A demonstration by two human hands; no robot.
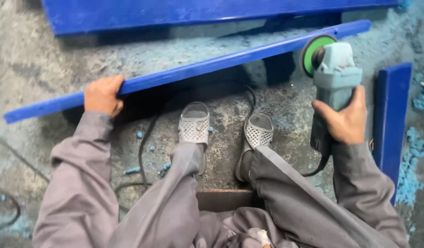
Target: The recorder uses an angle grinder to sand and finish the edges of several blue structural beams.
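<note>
My left hand (102,95) grips a long blue strip (207,66) that runs slantwise from lower left to upper right above the floor. My right hand (345,120) holds a grey angle grinder (333,80) by its body. Its green disc (313,53) sits against the strip near the strip's right end. My grey sleeves and trouser legs fill the bottom of the view, with my feet in grey perforated slippers (194,124) under the strip.
A wide blue board (184,14) lies across the top. A second blue piece (392,119) lies at the right. A black power cable (143,151) loops over the dusty concrete floor, strewn with blue shavings (411,174).
</note>
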